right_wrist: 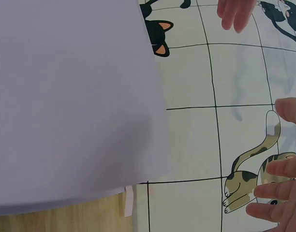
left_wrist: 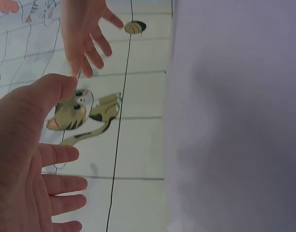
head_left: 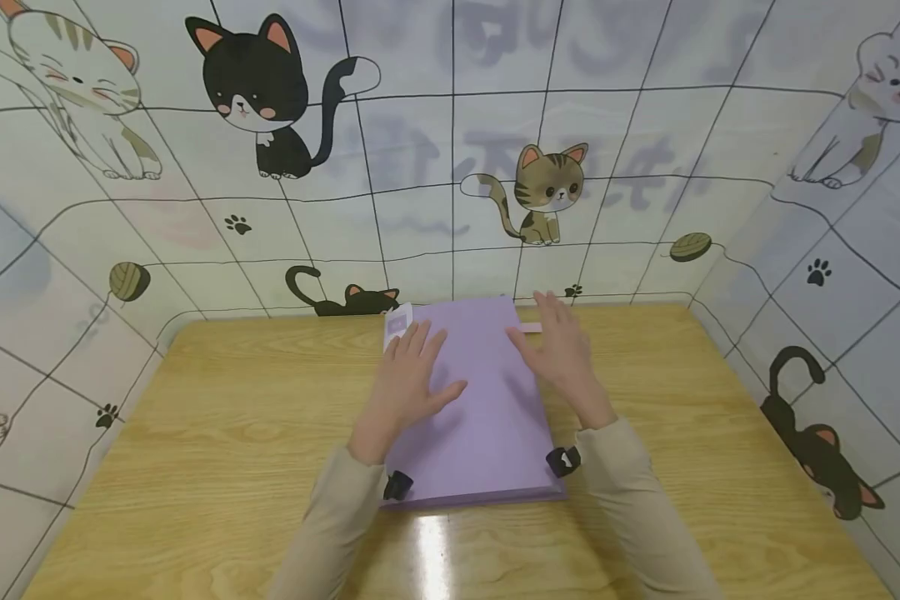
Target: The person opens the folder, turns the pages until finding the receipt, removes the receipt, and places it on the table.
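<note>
A flat lavender rectangular thing, perhaps a box or folder, lies lengthwise on the table. Its near edge shows some thickness; I cannot tell its exact kind. My left hand is over its left side, fingers spread and thumb pointing inward. Over the upper right edge is my right hand, its fingers extended too. Both wrist views show the left hand and right hand raised above the lavender surface, holding nothing. A white printed tag shows at the top left corner, and a pale pink tab juts out on the right.
The wooden table extends to both sides of the lavender thing. A cat-patterned sheet with grid lines rises behind the table and along its left and right sides. Small black devices sit at both wrists.
</note>
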The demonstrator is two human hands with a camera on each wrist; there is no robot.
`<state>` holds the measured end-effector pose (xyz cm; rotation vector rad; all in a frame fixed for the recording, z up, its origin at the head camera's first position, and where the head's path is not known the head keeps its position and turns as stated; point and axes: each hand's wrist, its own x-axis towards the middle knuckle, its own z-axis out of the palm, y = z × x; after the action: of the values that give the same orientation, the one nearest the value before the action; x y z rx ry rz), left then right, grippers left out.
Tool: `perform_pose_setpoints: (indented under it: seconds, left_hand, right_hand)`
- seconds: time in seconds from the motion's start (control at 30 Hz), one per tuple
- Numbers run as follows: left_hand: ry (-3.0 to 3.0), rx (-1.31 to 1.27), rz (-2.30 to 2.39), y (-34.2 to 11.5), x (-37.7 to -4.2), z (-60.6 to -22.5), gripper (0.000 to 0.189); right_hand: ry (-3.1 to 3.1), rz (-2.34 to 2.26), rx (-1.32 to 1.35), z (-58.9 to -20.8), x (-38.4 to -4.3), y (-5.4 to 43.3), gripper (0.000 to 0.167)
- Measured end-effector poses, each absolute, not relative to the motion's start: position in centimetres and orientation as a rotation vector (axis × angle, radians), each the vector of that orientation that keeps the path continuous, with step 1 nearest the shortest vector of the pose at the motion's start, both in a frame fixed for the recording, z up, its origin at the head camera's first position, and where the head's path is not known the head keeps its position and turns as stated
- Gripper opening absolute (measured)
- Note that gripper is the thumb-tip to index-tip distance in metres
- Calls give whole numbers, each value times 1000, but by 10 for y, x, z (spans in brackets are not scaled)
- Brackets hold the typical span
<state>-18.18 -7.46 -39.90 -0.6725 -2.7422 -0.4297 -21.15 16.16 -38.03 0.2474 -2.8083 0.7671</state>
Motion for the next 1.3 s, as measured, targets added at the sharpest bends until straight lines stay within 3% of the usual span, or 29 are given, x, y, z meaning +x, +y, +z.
perform_pose_setpoints:
  seconds: [0.3, 0.63, 1.0, 1.3]
  left_hand:
    - [-2558, -1072, -575, -60, -162, -401, 70]
    - [-2484, -1332, -551, -46, -141, -405, 70]
    - [-2498, -1408, -539, -32, -122, -424, 68]
    - [-2448, -1402, -411, -17, -109, -439, 66]
  right_hand:
    - [-2605, 1028, 244, -392, -209, 176, 59]
    - [-2427, 1320, 201, -418, -210, 191, 41]
    - [-2387, 1565, 34, -440, -203, 196, 29]
    - [-2414, 1664, -3, -454, -196, 200, 28]
